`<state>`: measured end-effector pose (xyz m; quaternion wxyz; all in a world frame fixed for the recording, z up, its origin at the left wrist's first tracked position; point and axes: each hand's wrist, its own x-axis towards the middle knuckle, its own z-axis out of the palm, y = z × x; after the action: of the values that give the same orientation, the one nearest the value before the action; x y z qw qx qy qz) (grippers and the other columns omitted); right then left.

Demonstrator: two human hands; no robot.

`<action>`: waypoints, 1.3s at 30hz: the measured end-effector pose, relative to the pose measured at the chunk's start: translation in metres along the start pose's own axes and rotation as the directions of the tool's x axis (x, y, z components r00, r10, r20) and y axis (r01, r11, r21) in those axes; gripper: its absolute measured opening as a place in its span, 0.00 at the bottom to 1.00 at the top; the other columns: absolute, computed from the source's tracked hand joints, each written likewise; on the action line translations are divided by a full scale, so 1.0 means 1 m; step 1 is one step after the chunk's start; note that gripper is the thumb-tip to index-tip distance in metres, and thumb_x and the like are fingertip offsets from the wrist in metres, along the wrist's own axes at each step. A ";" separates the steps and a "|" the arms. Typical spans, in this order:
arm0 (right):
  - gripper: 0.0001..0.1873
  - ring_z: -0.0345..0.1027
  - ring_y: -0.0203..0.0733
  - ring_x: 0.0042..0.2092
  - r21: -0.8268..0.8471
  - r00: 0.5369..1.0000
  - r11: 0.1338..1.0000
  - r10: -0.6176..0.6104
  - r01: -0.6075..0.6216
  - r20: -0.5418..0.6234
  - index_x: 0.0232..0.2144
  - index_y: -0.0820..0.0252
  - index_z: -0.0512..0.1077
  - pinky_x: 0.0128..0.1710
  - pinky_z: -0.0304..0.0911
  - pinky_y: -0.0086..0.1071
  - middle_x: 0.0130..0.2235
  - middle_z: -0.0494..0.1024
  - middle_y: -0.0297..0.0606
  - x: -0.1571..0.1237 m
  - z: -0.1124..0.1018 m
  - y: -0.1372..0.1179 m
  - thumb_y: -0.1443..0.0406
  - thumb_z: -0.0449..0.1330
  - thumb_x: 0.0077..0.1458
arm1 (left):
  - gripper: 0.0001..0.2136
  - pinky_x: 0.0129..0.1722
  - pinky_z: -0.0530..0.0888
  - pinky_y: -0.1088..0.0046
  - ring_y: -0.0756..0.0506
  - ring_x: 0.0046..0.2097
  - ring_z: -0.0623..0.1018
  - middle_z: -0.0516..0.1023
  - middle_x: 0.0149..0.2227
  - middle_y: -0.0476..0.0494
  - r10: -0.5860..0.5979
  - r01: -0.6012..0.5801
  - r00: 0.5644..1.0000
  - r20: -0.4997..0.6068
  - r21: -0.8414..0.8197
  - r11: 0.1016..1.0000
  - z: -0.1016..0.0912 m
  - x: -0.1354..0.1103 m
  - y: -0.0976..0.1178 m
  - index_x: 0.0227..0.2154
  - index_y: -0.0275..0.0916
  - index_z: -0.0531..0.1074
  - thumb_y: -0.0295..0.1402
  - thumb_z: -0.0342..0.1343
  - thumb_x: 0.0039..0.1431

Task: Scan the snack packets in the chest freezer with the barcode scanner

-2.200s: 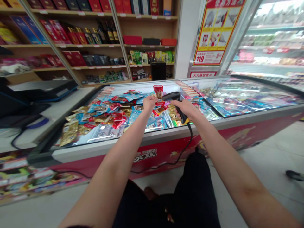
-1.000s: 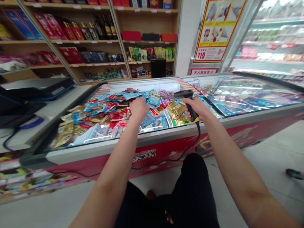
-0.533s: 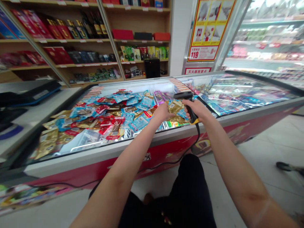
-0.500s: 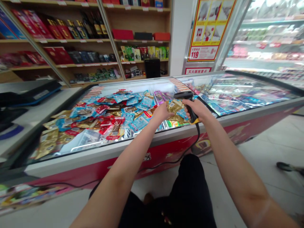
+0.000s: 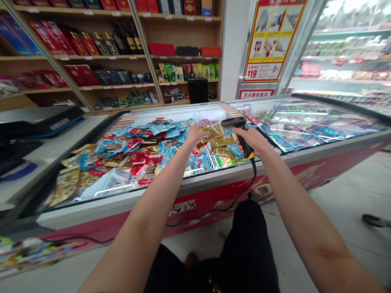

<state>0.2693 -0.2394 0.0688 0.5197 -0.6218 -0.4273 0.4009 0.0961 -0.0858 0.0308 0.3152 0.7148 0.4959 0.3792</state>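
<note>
Firstly, a black handheld barcode scanner (image 5: 236,129) with a yellow base is gripped in the right hand (image 5: 252,140), the fingers being closed around its handle, and its head is pointed to the left above the packets. Gold snack packets (image 5: 220,140) are lying just beside and under the scanner, in the right part of the open section of a chest freezer (image 5: 122,202). The left hand (image 5: 194,135) is held out over these packets and seems partly open; its fingers (image 5: 203,129) are reaching to the edge of the upper gold packet, but whether this packet is really gripped cannot be told. To the left of the hands, a wide heap of blue, red and gold packets (image 5: 128,162) is spread inside the freezer. A black cord (image 5: 253,175) is hanging from the scanner down over the red front panel (image 5: 210,201) of the freezer. On the right, a glass lid (image 5: 320,126) is covering the other section. A worktop (image 5: 45,138) is standing at the left, with a black item (image 5: 24,130) on it. Shelves with red boxes and bottles (image 5: 91,53) are seen at the upper left, a red and yellow poster (image 5: 270,44) at the upper right, and a dark shoe (image 5: 374,220) on the floor at the right edge.
</note>
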 end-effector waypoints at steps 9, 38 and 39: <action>0.15 0.59 0.33 0.15 -0.002 1.000 1.000 -0.021 0.021 0.015 0.23 0.58 0.64 0.11 0.56 0.26 0.18 0.68 0.32 -0.003 0.013 -0.011 0.63 0.59 0.61 | 0.24 0.38 0.70 0.72 0.46 0.34 0.75 0.75 0.27 0.51 -0.011 0.012 0.996 -0.090 0.011 1.000 -0.012 0.012 -0.009 0.44 0.35 0.79 0.33 0.69 0.39; 0.16 0.59 0.33 0.14 0.068 0.999 0.997 -0.037 0.037 -0.009 0.22 0.57 0.63 0.12 0.58 0.26 0.17 0.67 0.30 -0.013 0.036 -0.001 0.62 0.59 0.60 | 0.14 0.38 0.72 0.70 0.43 0.36 0.76 0.77 0.29 0.48 0.006 -0.008 0.998 -0.063 -0.026 1.000 -0.030 0.000 -0.024 0.35 0.36 0.79 0.35 0.65 0.44; 0.16 0.59 0.33 0.14 0.046 0.999 0.998 -0.035 0.036 -0.021 0.22 0.57 0.63 0.12 0.57 0.26 0.17 0.67 0.30 -0.012 0.037 -0.001 0.62 0.60 0.60 | 0.13 0.39 0.72 0.70 0.43 0.36 0.76 0.77 0.29 0.48 0.008 -0.011 0.997 -0.075 -0.029 1.000 -0.030 0.000 -0.025 0.34 0.36 0.78 0.35 0.65 0.44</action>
<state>0.2308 -0.2394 0.0654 0.5455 -0.6056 -0.4236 0.3952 0.0589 -0.0759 0.0254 0.3051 0.6977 0.4983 0.4145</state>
